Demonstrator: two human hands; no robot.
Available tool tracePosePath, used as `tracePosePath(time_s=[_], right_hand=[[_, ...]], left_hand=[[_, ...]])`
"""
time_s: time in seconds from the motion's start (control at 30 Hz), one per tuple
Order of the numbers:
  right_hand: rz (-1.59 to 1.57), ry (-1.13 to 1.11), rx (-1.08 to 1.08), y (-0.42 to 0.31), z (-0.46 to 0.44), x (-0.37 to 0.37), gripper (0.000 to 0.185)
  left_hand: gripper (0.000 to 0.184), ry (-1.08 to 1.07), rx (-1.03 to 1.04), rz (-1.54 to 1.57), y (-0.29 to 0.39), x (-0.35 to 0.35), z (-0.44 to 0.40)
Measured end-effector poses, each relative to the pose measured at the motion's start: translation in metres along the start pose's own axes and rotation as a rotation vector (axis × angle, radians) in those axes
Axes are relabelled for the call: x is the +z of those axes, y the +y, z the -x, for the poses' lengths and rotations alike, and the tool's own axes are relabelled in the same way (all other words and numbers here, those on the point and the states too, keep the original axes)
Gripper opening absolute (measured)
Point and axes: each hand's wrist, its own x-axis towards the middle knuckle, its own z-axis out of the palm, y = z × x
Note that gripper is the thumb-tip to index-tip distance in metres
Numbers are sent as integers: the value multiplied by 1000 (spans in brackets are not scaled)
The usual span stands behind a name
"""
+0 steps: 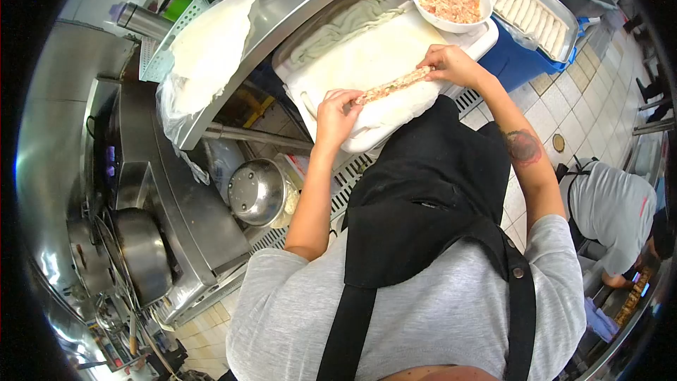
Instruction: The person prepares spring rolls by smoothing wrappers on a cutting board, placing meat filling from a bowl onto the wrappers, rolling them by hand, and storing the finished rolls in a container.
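Note:
A long strip of chopped orange-and-white filling (395, 87) lies along the near part of a pale, thin dough sheet (367, 49). My left hand (336, 114) is closed at the strip's left end, thumb and fingers pinched together. At the right end, my right hand (451, 65) pinches the filling in the same way. Beneath the sheet is a white plastic tray (367, 142). A crumpled greenish-white cloth (338, 28) rests along the tray's far side. Just beyond my right hand, a white bowl (451, 26) holds more shredded filling.
Rows of white rolls (525, 3) fill a container on a blue bin (518, 63) at right. More pale sheets (211, 49) sit on the steel counter by a green basket (176, 35). Metal pots (144, 254) stand lower left. Another person (610, 201) works at far right.

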Motion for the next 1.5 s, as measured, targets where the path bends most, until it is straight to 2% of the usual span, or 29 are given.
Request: tracePosePath(time_s=[0.13,0.23,0.33,0.47,0.57,0.67,0.77,0.87,0.93,1.0,1.07,1.17,1.37,1.5], right_hand=[[-72,44,-57,3,5,-7,38],[-317,52,23,-8,9,-16,30],[-379,108,162,6,1,-4,25],[-208,147,105,-4,3,2,12],[-279,155,152,3,7,5,21],[-320,160,54,3,14,1,37],[-168,152,23,-14,20,-6,52],[196,164,11,-24,8,10,56],[401,189,14,-53,-6,31,53],[448,96,-15,-78,-26,59,43],[480,174,-147,-91,-42,94,33],[401,320,-141,-93,-47,112,26],[369,251,-9,-48,-5,46,22],[229,359,-165,-2,28,17,29]], left_hand=[[37,18,67,-128,9,9,-5],[39,-69,65,-171,27,17,-20],[37,-88,110,-119,36,36,-36],[29,-63,-26,35,34,45,-38],[25,-18,-121,107,20,32,-29],[25,-57,-209,92,6,12,-21],[25,-43,-227,144,3,1,-13],[25,-7,-217,142,-3,0,-7],[25,20,-157,101,-3,1,-4],[23,18,-122,75,-1,0,-1],[22,-13,-201,128,-12,1,0],[18,-31,-214,177,-13,-1,-1],[20,-4,-162,182,-17,3,1],[31,-17,-103,138,-13,-2,6]])
